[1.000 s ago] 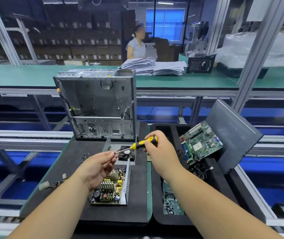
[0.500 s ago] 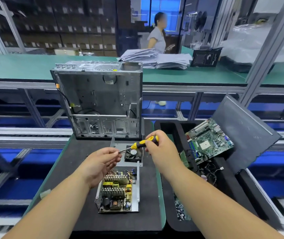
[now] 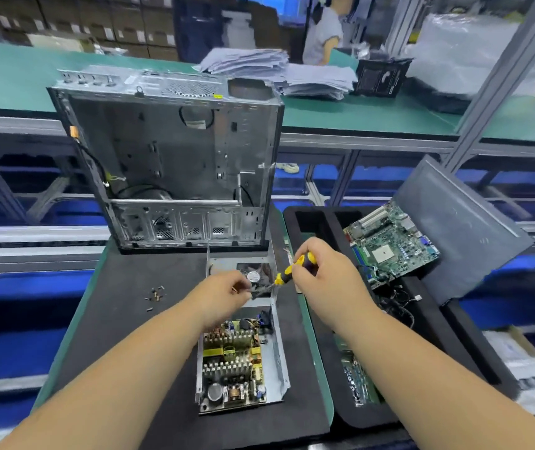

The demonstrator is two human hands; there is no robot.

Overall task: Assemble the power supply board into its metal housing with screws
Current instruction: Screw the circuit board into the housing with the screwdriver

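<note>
A: While the loose screws sit on the black mat at about 9 o'clock of the hands, what step is this?

B: Loading a screw onto the driver, I'd judge. Left hand has fingertips pinched at the driver tip, prob on a screw, too small to confirm. Right hand is curled round the yellow-black screwdriver, shaft pointing to 8 o'clock

A: And the PSU board?

B: Power supply board lies in its metal housing at 6 o'clock of the hands, fan end right under them. Big PC chassis stands at 12, motherboard in the foam tray at 3

A: Next move?

B: Seems: bring tip down to a mounting hole, keep driver upright, steady w/ left

A: What can't you see?

B: Tip and screw are blurred behind the left fingers. Mounting holes not visible, so can't tell how many screws are in. Tray's near part is covered by the right forearm
</note>
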